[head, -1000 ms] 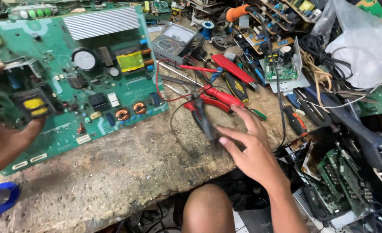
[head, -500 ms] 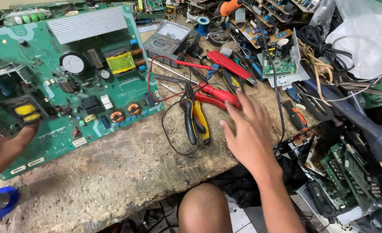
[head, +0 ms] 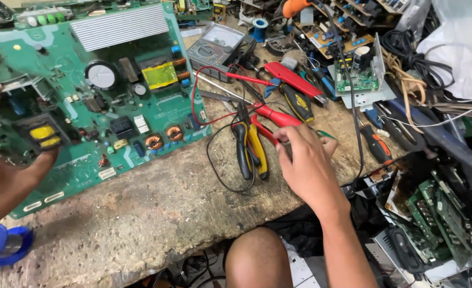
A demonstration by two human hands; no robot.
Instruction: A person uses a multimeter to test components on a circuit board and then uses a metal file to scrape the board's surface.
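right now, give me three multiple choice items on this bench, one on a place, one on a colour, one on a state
1. Where do the yellow-and-black pliers lie?
A. on the circuit board
B. on the bench, just left of the right hand
C. on the floor

2. What colour is the large circuit board?
A. green
B. blue
C. brown

3. What is the left hand doing?
A. resting flat on the bench
B. holding a dark part with a yellow centre
C. gripping a screwdriver

Answers: 1 B, the pliers lie beside the right hand; 2 A, its surface is green; 3 B, thumb and fingers clasp the part.
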